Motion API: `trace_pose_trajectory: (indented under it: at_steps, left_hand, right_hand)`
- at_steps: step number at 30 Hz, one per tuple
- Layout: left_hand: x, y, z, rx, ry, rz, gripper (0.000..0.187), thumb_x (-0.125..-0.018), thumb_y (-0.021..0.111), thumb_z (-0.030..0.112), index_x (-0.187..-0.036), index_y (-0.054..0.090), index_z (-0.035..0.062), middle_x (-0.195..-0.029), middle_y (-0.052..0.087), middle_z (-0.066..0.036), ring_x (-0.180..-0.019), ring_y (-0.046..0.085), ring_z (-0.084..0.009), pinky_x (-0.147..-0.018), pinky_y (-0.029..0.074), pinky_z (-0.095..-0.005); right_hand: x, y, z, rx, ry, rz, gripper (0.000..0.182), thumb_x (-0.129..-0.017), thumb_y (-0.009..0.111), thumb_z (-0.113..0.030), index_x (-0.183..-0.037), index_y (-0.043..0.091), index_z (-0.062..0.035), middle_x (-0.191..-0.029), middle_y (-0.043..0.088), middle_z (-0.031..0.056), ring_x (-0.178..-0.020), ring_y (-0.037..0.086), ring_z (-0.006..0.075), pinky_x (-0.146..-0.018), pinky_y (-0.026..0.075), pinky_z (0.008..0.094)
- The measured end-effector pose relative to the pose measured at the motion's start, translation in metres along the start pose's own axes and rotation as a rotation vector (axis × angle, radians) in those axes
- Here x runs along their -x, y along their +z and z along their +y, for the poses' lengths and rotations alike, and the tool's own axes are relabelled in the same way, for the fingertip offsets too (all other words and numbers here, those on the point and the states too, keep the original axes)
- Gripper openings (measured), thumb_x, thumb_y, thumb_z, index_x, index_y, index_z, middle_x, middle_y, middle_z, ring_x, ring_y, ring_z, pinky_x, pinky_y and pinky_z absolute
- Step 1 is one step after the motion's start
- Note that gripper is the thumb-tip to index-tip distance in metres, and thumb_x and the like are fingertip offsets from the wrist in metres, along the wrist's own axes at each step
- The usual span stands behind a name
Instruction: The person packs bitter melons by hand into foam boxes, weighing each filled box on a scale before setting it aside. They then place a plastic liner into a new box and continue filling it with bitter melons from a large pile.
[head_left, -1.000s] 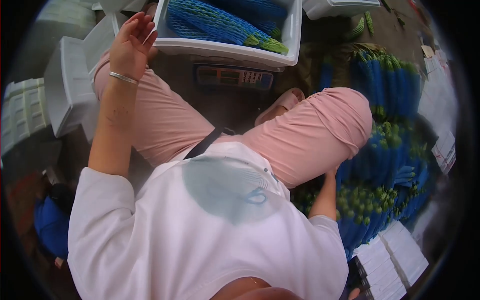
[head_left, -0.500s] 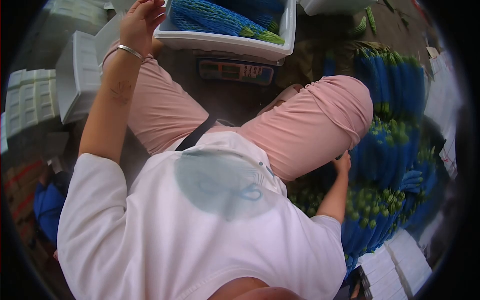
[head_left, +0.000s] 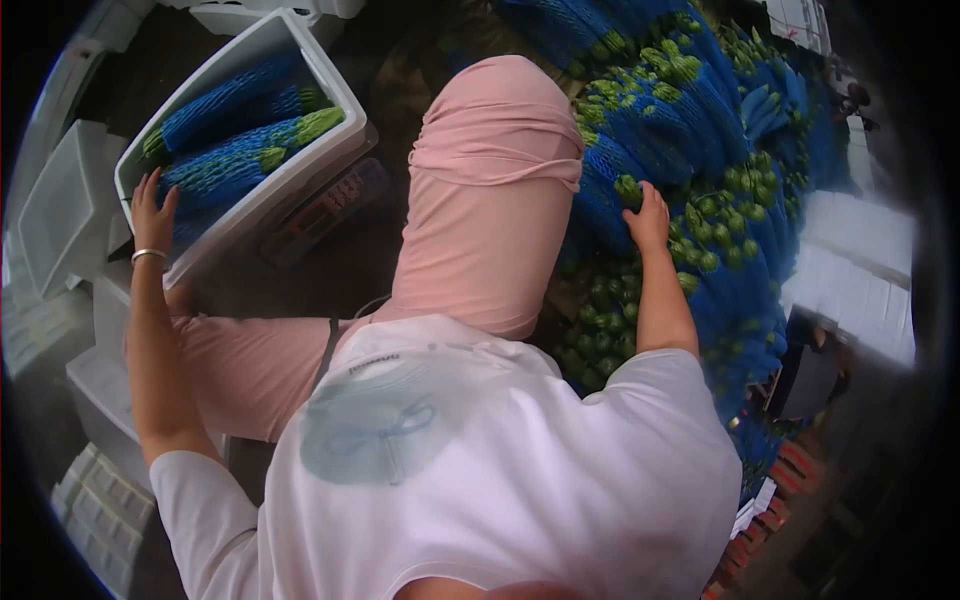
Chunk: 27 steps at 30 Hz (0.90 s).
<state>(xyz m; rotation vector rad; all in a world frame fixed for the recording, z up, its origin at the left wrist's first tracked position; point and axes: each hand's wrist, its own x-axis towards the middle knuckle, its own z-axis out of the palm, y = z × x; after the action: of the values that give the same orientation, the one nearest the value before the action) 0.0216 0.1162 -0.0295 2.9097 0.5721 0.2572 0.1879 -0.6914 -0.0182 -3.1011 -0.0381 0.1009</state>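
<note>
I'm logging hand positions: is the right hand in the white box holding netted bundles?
No, the right hand is at the netted green vegetables, across the knee from that white box.

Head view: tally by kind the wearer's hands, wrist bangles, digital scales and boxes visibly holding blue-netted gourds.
Hands, left hand and right hand: 2
Silver bangle: 1
Digital scale: 1
White box visibly holding blue-netted gourds: 1
Total: 5

Scale [head_left: 320, 213]: upper part hidden by white box [head_left: 268, 195]; keypad [head_left: 345, 193] blurred
Shirt lettering [head_left: 375, 363]: too small to read
Right fingers [head_left: 653, 197]: contact with green vegetable [head_left: 627, 188] unclear
</note>
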Motion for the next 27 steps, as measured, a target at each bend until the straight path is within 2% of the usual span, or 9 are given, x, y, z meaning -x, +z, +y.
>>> trace_pose_trajectory:
  at_steps: [4, 8, 12, 14, 16, 21, 24, 26, 27]
  left_hand:
    - [-0.012, 0.040, -0.035, -0.216, -0.002, -0.099, 0.052, -0.093, 0.049, 0.047, -0.133, 0.050, 0.0152, -0.138, 0.046, -0.014, -0.130, 0.039, -0.0314, -0.109, 0.026, -0.0429]
    - [-0.002, 0.029, -0.012, -0.304, -0.001, -0.127, 0.054, -0.093, 0.046, 0.051, -0.134, 0.050, 0.0163, -0.137, 0.047, -0.013, -0.130, 0.039, -0.0304, -0.109, 0.025, -0.0429]
    - [0.010, 0.017, -0.007, -0.327, 0.085, -0.094, 0.055, -0.094, 0.045, 0.051, -0.135, 0.048, 0.0149, -0.138, 0.045, -0.013, -0.130, 0.039, -0.0304, -0.109, 0.023, -0.0431]
    - [0.013, 0.006, -0.002, -0.294, 0.152, -0.105, 0.060, -0.089, 0.054, 0.049, -0.137, 0.045, 0.0142, -0.138, 0.044, -0.013, -0.130, 0.038, -0.0311, -0.110, 0.023, -0.0431]
    - [0.014, -0.010, 0.008, -0.336, 0.184, -0.145, 0.065, -0.084, 0.060, 0.046, -0.137, 0.043, 0.0131, -0.138, 0.045, -0.013, -0.130, 0.038, -0.0318, -0.109, 0.024, -0.0431]
    - [-0.010, 0.000, -0.016, -0.345, 0.257, -0.271, 0.090, -0.063, 0.079, 0.041, -0.137, 0.040, 0.0070, -0.133, 0.049, -0.016, -0.125, 0.043, -0.0353, -0.105, 0.031, -0.0451]
    - [-0.020, -0.003, -0.013, -0.370, 0.222, -0.332, 0.087, -0.063, 0.079, 0.037, -0.136, 0.040, 0.0085, -0.133, 0.049, -0.016, -0.123, 0.044, -0.0358, -0.104, 0.032, -0.0453]
    - [-0.019, -0.001, -0.014, -0.336, 0.245, -0.328, 0.086, -0.064, 0.079, 0.036, -0.136, 0.041, 0.0090, -0.132, 0.049, -0.017, -0.123, 0.044, -0.0360, -0.104, 0.032, -0.0453]
    - [-0.017, -0.001, -0.014, -0.298, 0.261, -0.324, 0.085, -0.064, 0.078, 0.034, -0.136, 0.041, 0.0096, -0.132, 0.049, -0.017, -0.123, 0.044, -0.0361, -0.104, 0.033, -0.0453]
  right_hand:
    - [-0.009, -0.028, -0.003, 0.007, 0.110, 0.053, 0.068, -0.070, 0.074, -0.024, -0.130, 0.045, -0.0127, -0.124, 0.053, 0.0125, -0.118, 0.048, 0.0327, -0.101, 0.037, 0.0429]
    - [-0.024, -0.019, -0.029, 0.123, 0.107, -0.035, 0.069, -0.073, 0.073, -0.024, -0.133, 0.043, -0.0126, -0.125, 0.052, 0.0125, -0.117, 0.049, 0.0324, -0.101, 0.038, 0.0427]
    - [-0.021, 0.015, -0.043, 0.066, 0.098, 0.156, 0.057, -0.077, 0.070, -0.020, -0.128, 0.046, -0.0107, -0.125, 0.049, 0.0116, -0.115, 0.050, 0.0321, -0.099, 0.040, 0.0415]
    - [-0.008, 0.028, -0.049, -0.055, -0.092, 0.319, 0.052, -0.075, 0.070, -0.018, -0.122, 0.050, -0.0102, -0.122, 0.050, 0.0107, -0.115, 0.049, 0.0323, -0.098, 0.041, 0.0418]
    - [0.012, 0.055, -0.041, -0.123, -0.148, 0.021, 0.046, -0.070, 0.070, -0.015, -0.114, 0.056, -0.0100, -0.121, 0.050, 0.0060, -0.116, 0.047, 0.0301, -0.099, 0.039, 0.0409]
    - [0.020, 0.076, -0.041, 0.082, -0.033, 0.068, 0.055, -0.064, 0.076, -0.016, -0.116, 0.057, -0.0097, -0.125, 0.046, 0.0108, -0.127, 0.036, 0.0312, -0.109, 0.029, 0.0446]
    - [0.018, 0.072, -0.040, 0.083, -0.045, 0.083, 0.059, -0.063, 0.078, -0.016, -0.117, 0.056, -0.0091, -0.128, 0.043, 0.0134, -0.129, 0.032, 0.0333, -0.111, 0.025, 0.0457]
    - [0.036, 0.075, -0.043, 0.012, -0.102, 0.189, 0.055, -0.064, 0.077, -0.016, -0.115, 0.057, -0.0088, -0.126, 0.044, 0.0126, -0.126, 0.037, 0.0329, -0.108, 0.029, 0.0451]
    - [0.050, 0.087, -0.044, -0.100, -0.117, 0.044, 0.058, -0.065, 0.076, -0.015, -0.118, 0.055, -0.0084, -0.127, 0.044, 0.0122, -0.123, 0.039, 0.0328, -0.106, 0.032, 0.0444]
